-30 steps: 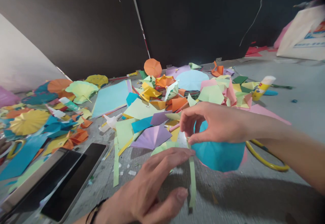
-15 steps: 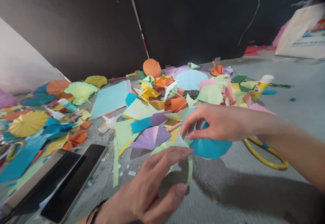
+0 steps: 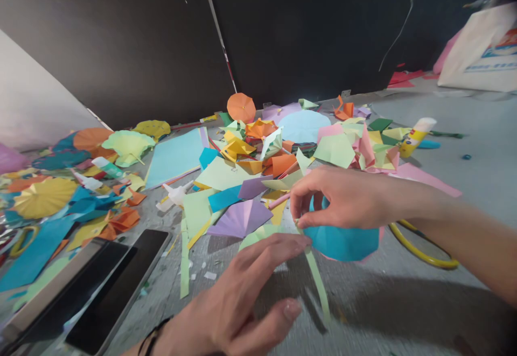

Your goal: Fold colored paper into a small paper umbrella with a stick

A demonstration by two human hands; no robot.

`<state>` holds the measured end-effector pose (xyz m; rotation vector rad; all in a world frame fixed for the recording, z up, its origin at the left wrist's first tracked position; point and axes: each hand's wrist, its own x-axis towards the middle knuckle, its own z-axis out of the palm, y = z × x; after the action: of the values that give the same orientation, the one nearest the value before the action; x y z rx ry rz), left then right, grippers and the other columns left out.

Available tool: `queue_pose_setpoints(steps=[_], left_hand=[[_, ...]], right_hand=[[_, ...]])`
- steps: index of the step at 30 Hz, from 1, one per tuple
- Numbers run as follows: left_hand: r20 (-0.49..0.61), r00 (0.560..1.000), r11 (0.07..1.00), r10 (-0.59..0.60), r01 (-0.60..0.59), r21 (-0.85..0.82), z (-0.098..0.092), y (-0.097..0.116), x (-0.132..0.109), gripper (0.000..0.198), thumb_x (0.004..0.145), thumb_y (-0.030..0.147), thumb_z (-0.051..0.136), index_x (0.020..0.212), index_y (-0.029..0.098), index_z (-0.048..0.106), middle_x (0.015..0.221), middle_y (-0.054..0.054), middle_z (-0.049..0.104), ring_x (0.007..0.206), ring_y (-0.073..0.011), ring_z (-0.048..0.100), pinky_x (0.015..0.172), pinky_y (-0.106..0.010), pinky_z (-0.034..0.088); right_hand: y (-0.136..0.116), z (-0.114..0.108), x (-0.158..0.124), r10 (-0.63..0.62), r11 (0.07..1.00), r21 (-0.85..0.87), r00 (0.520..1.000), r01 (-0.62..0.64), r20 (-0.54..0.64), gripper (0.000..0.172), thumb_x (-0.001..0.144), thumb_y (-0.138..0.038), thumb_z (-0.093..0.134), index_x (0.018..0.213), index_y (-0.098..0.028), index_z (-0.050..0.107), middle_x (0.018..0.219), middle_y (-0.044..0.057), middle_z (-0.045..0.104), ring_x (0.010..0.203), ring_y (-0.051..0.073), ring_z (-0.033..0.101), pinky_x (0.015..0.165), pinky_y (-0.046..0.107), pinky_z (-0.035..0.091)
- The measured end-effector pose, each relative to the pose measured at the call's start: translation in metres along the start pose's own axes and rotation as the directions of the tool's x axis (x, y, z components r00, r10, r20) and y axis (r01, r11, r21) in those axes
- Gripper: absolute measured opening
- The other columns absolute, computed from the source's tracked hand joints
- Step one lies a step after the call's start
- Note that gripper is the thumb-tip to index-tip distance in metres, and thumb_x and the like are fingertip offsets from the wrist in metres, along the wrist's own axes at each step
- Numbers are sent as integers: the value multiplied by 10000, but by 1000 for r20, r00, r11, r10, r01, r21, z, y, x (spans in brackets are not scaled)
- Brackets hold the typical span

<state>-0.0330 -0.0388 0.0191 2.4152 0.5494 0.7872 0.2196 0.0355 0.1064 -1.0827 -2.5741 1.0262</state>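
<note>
Amid paper scraps (image 3: 221, 175), your right fingers (image 3: 319, 216) pinch a green strip (image 3: 317, 286), now swung free of your spread left hand (image 3: 250, 283), beside a blue disc (image 3: 343, 244).

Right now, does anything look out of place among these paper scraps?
Yes: a dark phone lies at the lower left beside another dark device. Both look odd because they are hard electronics sitting right next to the loose paper scraps.

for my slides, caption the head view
Right hand pinches a green paper strip on a teal paper disc, left hand beside, coloured paper scraps beyond.
</note>
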Motion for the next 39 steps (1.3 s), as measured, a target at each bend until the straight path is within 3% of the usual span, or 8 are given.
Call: queue_pose_setpoints(steps=[13,21,27,39], left_hand=[[0,997,989,75,-74,-131,3,2,8,605,1009,371,572,1562,224,374,1488,-156,624,1366,-307,624,1108,-414,547],[30,999,996,31,-29,-89,2,2,5,626,978,319,582,1564,220,383,1512,-148,609,1385,-306,604,1142,-426,514],[27,999,994,20,-17,-105,3,3,7,580,1013,361,551,1552,227,384,1510,-150,607,1383,-310,603,1126,-419,521],[0,998,989,62,-61,-131,2,3,9,596,997,359,585,1548,222,404,1483,-151,628,1357,-307,626,1102,-405,548]], right_hand=[[5,2,-1,38,998,45,998,-36,-40,132,867,-319,778,889,-199,730,937,18,771,854,184,711,731,308,543],[1,-2,-3,53,995,82,998,-51,-16,225,886,-286,726,1079,-194,796,1091,60,806,1011,235,738,848,332,570],[4,-2,-2,0,999,48,1000,1,-27,137,919,-246,685,964,-209,810,1018,34,818,959,220,739,827,327,539],[6,2,1,11,994,106,1000,-9,-17,81,880,-271,744,896,-191,739,937,34,784,871,197,717,781,326,553]])
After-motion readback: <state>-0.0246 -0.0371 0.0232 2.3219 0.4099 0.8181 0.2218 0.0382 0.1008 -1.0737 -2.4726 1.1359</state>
